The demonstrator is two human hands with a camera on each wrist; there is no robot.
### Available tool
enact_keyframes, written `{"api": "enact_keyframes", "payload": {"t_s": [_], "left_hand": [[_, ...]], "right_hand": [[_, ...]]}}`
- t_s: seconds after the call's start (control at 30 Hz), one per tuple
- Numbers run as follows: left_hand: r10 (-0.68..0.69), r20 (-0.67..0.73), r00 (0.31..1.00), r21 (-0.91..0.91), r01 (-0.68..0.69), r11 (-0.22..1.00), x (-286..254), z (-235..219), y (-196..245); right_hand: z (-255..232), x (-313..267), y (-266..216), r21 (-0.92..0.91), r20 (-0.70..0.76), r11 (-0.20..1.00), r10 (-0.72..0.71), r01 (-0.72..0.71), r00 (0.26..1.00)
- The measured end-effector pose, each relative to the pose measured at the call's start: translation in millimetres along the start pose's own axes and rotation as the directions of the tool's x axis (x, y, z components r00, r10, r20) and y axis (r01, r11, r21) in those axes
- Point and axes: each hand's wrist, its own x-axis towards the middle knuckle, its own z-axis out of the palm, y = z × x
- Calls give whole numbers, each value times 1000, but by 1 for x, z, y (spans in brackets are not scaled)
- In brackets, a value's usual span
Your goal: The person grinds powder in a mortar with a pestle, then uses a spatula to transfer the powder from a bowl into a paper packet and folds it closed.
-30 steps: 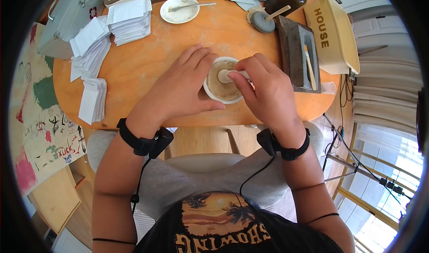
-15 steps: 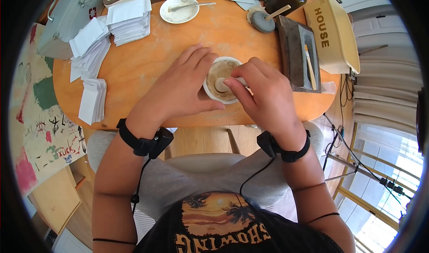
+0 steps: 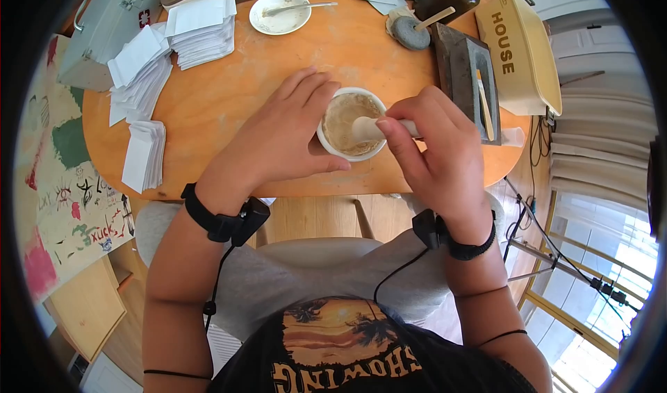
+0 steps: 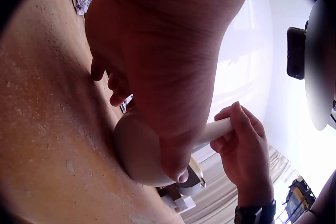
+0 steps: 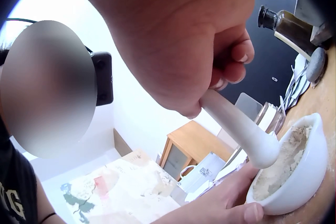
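My left hand (image 3: 278, 132) holds a white mortar (image 3: 351, 159) on the table, thumb on the near side and fingers toward the far side. Beige-grey powder (image 3: 339, 118) coats the mortar's inside. With thumb and fingers, my right hand (image 3: 445, 150) grips the handle of a white pestle (image 3: 365, 129). The pestle leans well over to the right, its rounded head at the right part of the mortar's opening. In the right wrist view the pestle (image 5: 239, 127) slants down to the mortar's rim (image 5: 315, 129). The left wrist view shows my left thumb (image 4: 176, 158) against the mortar's outer wall.
Stacks of white paper packets (image 3: 201, 31) lie at left beside a grey metal case (image 3: 114, 28). A saucer with a small stick (image 3: 279, 25) stands behind. At right are a round grey stone (image 3: 410, 34), a dark slab (image 3: 455, 73), a brown bottle (image 3: 445, 0) and a cream box (image 3: 514, 52).
The pestle's head has moved across the mortar to its right side, and the handle has tipped over rightward. My right hand has shifted right with it; the left hand and mortar stay nearly still.
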Motion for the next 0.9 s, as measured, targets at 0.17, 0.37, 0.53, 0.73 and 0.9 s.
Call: {"api": "enact_keyframes", "payload": {"t_s": [0.17, 0.37, 0.53, 0.73, 0.9], "left_hand": [[-13, 8, 1000, 1, 13, 1000, 1, -1, 2], [-6, 15, 1000, 1, 6, 1000, 2, -2, 2], [-4, 14, 1000, 5, 4, 1000, 1, -3, 2], [9, 4, 1000, -1, -9, 1000, 1, -1, 0], [-4, -3, 1000, 14, 4, 1000, 0, -1, 1]], "right_hand": [[-6, 0, -2, -26, 1, 1000, 7, -7, 1000], [7, -4, 3, -38, 67, 998, -38, 41, 997], [1, -2, 2, -35, 48, 999, 0, 1, 999], [13, -6, 7, -70, 127, 997, -4, 13, 992], [4, -2, 2, -35, 63, 999, 0, 2, 998]]}}
